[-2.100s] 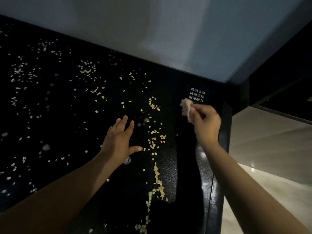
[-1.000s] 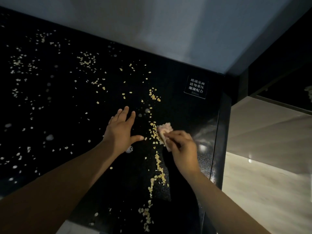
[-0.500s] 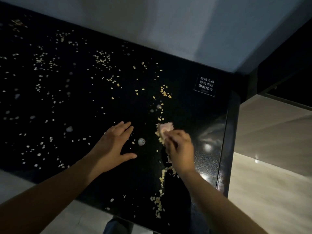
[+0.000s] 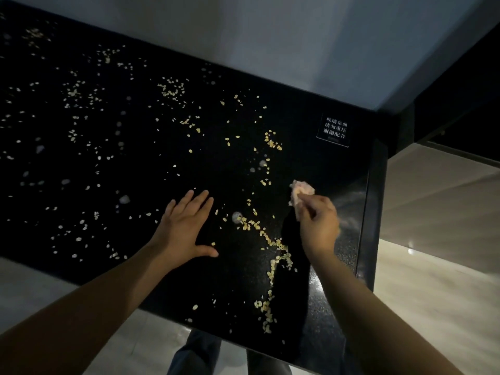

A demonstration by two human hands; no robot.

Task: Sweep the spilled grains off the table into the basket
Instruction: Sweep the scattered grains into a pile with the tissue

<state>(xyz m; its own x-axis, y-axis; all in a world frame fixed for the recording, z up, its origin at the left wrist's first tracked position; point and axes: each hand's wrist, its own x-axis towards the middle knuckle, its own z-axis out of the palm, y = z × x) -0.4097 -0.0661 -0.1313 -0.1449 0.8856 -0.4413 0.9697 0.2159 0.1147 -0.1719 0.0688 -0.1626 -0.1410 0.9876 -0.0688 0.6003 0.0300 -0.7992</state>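
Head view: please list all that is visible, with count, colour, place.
glossy black table: one, black, centre
spilled flat grains: many, pale yellow, across the table
small rectangular sign: one, black, white characters, table's far right corner
crumpled pale pink wad: one, pink, near table's right edge
plain wall: one, grey, behind table
smooth floor: one, pale, around table
trouser legs: two, dark, below near edge
left hand: one, spread over table
right hand: one, pinches wad

The grains (image 4: pixel 280 244) are pale yellow, flat flakes lying loose on the glossy black worktop (image 4: pixel 230 274). The thickest form a crooked line from mid-worktop down to the near edge, not far from the right edge. A thinner scatter covers the left half and the far side.
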